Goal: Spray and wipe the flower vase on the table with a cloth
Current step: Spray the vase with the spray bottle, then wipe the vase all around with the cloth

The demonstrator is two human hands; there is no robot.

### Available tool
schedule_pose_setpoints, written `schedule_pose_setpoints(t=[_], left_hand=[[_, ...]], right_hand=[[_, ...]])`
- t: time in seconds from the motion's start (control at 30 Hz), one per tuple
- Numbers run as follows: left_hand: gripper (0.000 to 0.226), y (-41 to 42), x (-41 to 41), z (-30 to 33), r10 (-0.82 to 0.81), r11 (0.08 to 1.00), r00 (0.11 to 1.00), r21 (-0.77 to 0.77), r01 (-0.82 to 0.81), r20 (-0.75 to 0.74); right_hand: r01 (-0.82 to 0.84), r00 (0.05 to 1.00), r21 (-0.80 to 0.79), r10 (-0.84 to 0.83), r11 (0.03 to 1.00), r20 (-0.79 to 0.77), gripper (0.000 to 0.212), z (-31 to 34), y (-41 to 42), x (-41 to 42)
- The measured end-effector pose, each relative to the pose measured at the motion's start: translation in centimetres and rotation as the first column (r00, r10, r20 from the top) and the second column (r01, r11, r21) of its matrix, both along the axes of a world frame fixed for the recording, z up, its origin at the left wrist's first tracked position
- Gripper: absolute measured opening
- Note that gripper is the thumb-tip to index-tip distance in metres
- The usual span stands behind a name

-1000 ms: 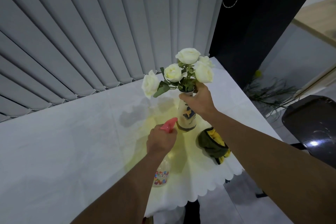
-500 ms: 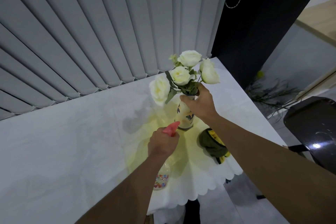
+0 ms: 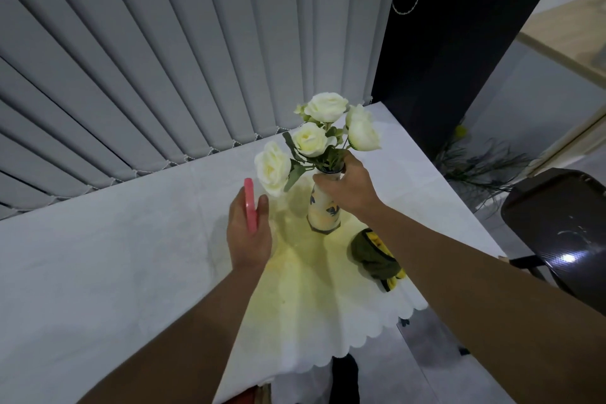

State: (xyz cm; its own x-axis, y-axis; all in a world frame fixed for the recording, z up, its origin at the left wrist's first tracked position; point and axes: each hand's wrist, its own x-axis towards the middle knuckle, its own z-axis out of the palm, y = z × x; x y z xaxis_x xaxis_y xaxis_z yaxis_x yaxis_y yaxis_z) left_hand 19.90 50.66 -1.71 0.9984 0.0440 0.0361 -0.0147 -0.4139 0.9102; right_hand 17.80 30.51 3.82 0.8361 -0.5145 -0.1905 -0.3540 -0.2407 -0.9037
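A pale flower vase [image 3: 323, 213] with dark painted marks stands on the white tablecloth [image 3: 114, 259], holding several white roses [image 3: 308, 139]. My right hand [image 3: 349, 187] grips the vase by its neck, just under the blooms. My left hand [image 3: 250, 236] is closed around a spray bottle with a pink head [image 3: 250, 205], left of the vase; the bottle's body is hidden under my hand. A crumpled green and yellow cloth [image 3: 377, 257] lies on the table to the right of the vase, untouched.
Grey vertical blinds [image 3: 164, 59] hang along the table's far edge. The scalloped cloth edge [image 3: 377, 331] marks the table's near right corner. A dark chair [image 3: 557, 226] stands to the right, with a plant [image 3: 475, 157] on the floor behind it.
My left hand has lifted the spray bottle and turned it, so the pink head now points up and away. The vase and roses have turned under my right hand.
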Motion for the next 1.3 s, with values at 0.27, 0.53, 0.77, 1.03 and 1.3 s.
schedule_pose_setpoints(t=[0.27,0.53,0.77,1.03,1.3], left_hand=[[0.099,2.5,-1.3,-1.3,0.207,0.958,0.972,0.227,-0.178,-0.114],[0.083,1.4,-6.6,-2.6,0.148,0.929,0.591,0.317,0.192,-0.793],[0.029,-6.5,-3.0,3.6,-0.250,0.950,0.925,-0.259,0.176,-0.287],[0.042,-10.8,0.9,5.2,-0.264,0.959,0.936,0.037,0.279,-0.233],[0.060,-12.0,4.1,5.3,-0.248,0.956,0.924,0.081,0.282,-0.291]], right_hand=[[-0.025,0.999,-0.007,0.026,1.000,0.039,0.041,-0.3,0.0,-0.1],[-0.011,0.997,-0.009,0.011,1.000,0.076,0.053,-1.0,0.0,-0.3],[-0.011,0.996,-0.009,0.012,1.000,0.093,0.050,-1.5,-0.1,-0.6],[-0.007,0.993,-0.224,-0.019,0.975,-0.113,0.055,-5.0,-2.0,-5.0],[-0.127,0.895,-0.538,-0.138,0.833,-0.424,0.059,-11.7,-2.6,-12.6]])
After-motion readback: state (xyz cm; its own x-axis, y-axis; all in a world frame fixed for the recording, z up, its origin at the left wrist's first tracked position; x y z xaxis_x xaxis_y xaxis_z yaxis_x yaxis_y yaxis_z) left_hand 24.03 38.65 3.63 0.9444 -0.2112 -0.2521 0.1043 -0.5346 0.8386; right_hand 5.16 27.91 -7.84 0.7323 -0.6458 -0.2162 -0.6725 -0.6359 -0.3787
